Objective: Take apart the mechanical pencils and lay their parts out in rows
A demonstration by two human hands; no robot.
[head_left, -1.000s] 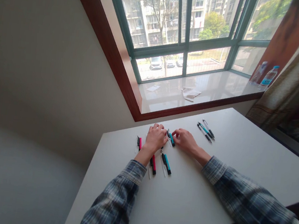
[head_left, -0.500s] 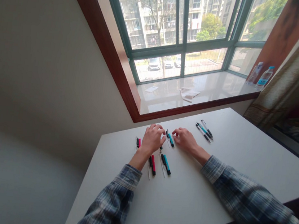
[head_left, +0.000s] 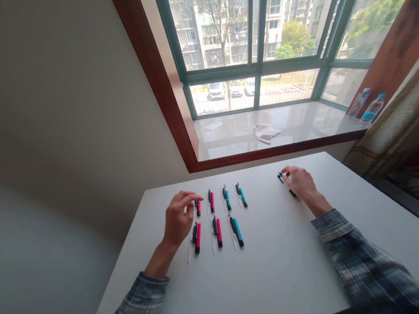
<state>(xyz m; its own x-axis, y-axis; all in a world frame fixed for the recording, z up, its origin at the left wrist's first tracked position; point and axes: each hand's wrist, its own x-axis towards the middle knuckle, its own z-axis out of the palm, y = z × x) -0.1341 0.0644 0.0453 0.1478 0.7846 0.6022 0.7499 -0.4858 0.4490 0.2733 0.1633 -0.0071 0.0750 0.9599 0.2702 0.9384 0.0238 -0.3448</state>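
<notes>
Several pen sets lie in two rows on the white table, each with a black part, a coloured part and a thin white stick. Pink ones (head_left: 218,232) are on the left, blue ones (head_left: 239,232) on the right. My left hand (head_left: 179,217) hovers at the left end of the rows, fingers apart and holding nothing, partly covering a pink pen (head_left: 198,207). At the right, my right hand (head_left: 300,182) is over the separate group of pens (head_left: 280,178), its fingertips bent down at their upper ends; whether it grips one is hidden.
The white table (head_left: 275,272) meets the wall below a red-brown window frame (head_left: 240,158). On the sill are two plastic bottles (head_left: 373,110) and a crumpled paper (head_left: 266,133). A curtain (head_left: 403,104) hangs at the right.
My left hand has moved left and down, uncovering pens in the rows. My right hand has moved right, from beside the upper blue pen to the separate pens.
</notes>
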